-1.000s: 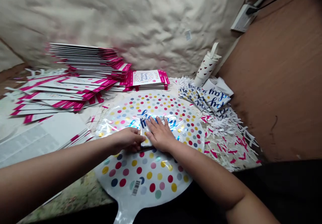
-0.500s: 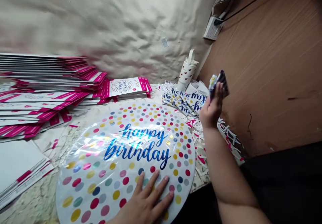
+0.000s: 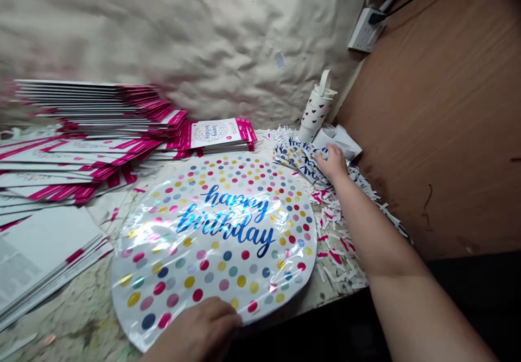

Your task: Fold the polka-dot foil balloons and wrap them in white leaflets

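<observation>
A flat round foil balloon (image 3: pixel 228 253) lies in front of me, white with coloured dots and "happy birthday" in blue script. My left hand (image 3: pixel 203 326) is at its near edge, fingers curled over the rim; the fingertips are hidden. Over to the right, my right hand (image 3: pixel 334 162) rests on a pile of folded foil balloons (image 3: pixel 299 156) with the same dots and blue lettering. Its fingers are bent around a folded one at the pile's right end, which they partly cover.
Stacked white and pink printed cards (image 3: pixel 109 115) spread along the left and back. White sheets (image 3: pixel 49 248) lie at the near left. A heart-patterned tumbler (image 3: pixel 316 111) stands behind the pile. Paper shreds (image 3: pixel 337 242) cover the right side by the brown wall (image 3: pixel 439 134). A power socket (image 3: pixel 366 30) hangs above.
My right hand carried a folded foil balloon from the middle to the pile at right. My left hand went from holding it, to lying flat on the round balloon, to its near edge.
</observation>
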The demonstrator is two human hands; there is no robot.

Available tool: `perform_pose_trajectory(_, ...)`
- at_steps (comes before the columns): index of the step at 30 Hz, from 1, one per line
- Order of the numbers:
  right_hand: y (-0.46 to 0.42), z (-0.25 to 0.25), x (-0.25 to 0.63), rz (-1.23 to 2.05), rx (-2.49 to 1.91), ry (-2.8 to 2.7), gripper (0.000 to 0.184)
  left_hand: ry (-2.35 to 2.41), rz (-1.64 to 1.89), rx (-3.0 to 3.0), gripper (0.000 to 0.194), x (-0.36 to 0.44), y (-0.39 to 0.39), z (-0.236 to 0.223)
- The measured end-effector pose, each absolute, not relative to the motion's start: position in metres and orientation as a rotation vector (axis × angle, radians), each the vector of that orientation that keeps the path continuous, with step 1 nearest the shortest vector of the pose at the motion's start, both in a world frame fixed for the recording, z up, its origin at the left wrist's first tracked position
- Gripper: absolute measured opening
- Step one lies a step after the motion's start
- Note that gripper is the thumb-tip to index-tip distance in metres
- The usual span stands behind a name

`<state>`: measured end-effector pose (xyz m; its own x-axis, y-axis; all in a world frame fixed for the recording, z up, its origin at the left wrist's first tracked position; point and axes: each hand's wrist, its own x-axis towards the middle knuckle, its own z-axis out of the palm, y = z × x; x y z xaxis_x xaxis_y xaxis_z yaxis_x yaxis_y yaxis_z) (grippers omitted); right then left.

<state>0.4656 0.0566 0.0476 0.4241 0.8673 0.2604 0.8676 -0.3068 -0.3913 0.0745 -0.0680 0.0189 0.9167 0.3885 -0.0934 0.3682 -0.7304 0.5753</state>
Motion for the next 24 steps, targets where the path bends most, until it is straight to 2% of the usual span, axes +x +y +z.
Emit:
perform_pose_trajectory(3, 0.021, 0.057, 0.409, 0.245, -2.034, -1.655, 0.037, 0.739, -0.072, 2.191, 0.017, 0.076, -0.059, 0.026)
perform_pose_trajectory(4, 0.004, 0.057, 0.388, 0.439, -1.917, -1.798, 0.032, 0.815, -0.084, 2.123, 0.010, 0.077, -0.054, 0.026)
perform_pose_trajectory(5, -0.013, 0.056, 0.368, 0.785, -1.687, -1.999, 0.031, 0.885, -0.090, 2.053, 0.006, 0.078, -0.047, 0.026)
perform_pose_trajectory(6, -0.030, 0.053, 0.349, 1.067, -1.461, -2.146, 0.030, 0.936, -0.101, 1.964, 0.011, 0.079, -0.041, 0.026)
perform_pose_trajectory(8, -0.059, 0.047, 0.321, 1.404, -1.195, -2.285, 0.038, 0.957, -0.145, 1.721, 0.025, 0.081, -0.028, 0.024)
perform_pose_trajectory(10, -0.077, 0.041, 0.302, 1.494, -1.211, -2.305, 0.046, 0.903, -0.183, 1.515, 0.033, 0.084, -0.020, 0.024)
perform_pose_trajectory(12, -0.085, 0.036, 0.289, 1.412, -1.357, -2.269, 0.044, 0.875, -0.171, 1.499, 0.033, 0.087, -0.018, 0.026)
perform_pose_trajectory(16, -0.091, 0.028, 0.272, 0.881, -1.625, -2.263, 0.015, 0.893, -0.107, 2.016, 0.016, 0.071, -0.031, 0.040)
perform_pose_trajectory(22, -0.112, 0.001, 0.278, 0.622, -1.543, -1.971, 0.031, 1.266, 0.096, 2.536, 0.038, -0.027, -0.034, 0.066)
perform_pose_trajectory(24, -0.120, -0.008, 0.279, 0.527, -1.431, -1.949, 0.038, 1.269, 0.206, 2.685, 0.057, -0.047, -0.028, 0.062)
